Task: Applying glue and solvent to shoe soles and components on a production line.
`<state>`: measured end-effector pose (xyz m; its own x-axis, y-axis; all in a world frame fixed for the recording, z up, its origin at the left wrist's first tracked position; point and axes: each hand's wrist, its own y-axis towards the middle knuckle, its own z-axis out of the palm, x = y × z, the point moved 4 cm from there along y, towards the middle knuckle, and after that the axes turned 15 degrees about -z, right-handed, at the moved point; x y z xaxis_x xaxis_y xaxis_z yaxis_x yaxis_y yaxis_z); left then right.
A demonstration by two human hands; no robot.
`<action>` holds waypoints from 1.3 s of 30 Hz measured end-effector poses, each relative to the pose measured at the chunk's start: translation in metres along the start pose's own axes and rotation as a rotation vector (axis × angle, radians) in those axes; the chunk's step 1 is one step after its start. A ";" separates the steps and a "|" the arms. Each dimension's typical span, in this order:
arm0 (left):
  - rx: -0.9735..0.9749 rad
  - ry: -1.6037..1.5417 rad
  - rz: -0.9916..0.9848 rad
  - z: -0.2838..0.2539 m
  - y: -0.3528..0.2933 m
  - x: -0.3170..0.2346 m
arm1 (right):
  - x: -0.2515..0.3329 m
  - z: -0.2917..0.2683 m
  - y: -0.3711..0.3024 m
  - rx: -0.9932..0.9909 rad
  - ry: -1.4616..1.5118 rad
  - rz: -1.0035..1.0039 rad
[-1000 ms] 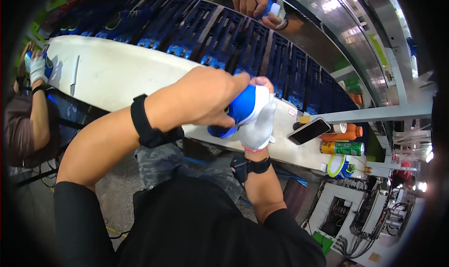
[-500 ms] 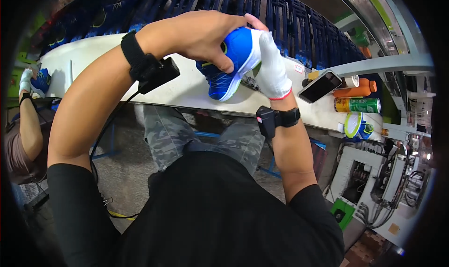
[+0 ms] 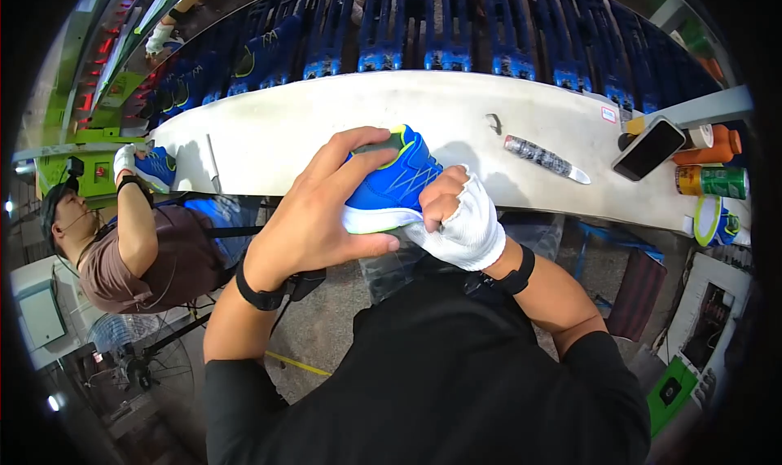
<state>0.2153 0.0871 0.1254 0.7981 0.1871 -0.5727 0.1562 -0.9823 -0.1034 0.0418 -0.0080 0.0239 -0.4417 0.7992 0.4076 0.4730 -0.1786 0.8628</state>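
Observation:
A blue sneaker [image 3: 391,180] with a white sole and yellow-green trim is held above the table's near edge. My bare left hand [image 3: 322,200] wraps round its heel end, thumb along the sole and fingers over the collar. My right hand [image 3: 464,220], in a white glove with bare fingertips, is closed on the toe end, which it mostly hides. To the right on the table lies a tool with a mottled, wrapped handle [image 3: 538,154] and a pale tip. A small dark curved scrap [image 3: 494,123] lies near it.
The white table [image 3: 277,110] borders a conveyor of blue slats [image 3: 448,25], where dark blue shoes [image 3: 265,49] sit at left. At right are a phone [image 3: 649,148], a can [image 3: 713,181], an orange bottle [image 3: 710,147] and another shoe [image 3: 714,220]. A co-worker [image 3: 151,253] holds a shoe at left.
The sneaker has come down toward my body and turned, so its laced side shows. My right hand has shifted from the sole to the toe. The view has swung left, uncovering the wrapped-handle tool.

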 end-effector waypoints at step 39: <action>-0.468 0.199 -0.531 -0.093 0.219 0.368 | 0.072 -0.140 -0.018 -0.020 -0.319 0.754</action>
<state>0.5975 -0.0580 -0.0327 0.6294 0.6782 -0.3793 0.7476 -0.6617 0.0574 -0.1050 -0.0273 0.0797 0.2292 0.5843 0.7785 0.5412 -0.7413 0.3970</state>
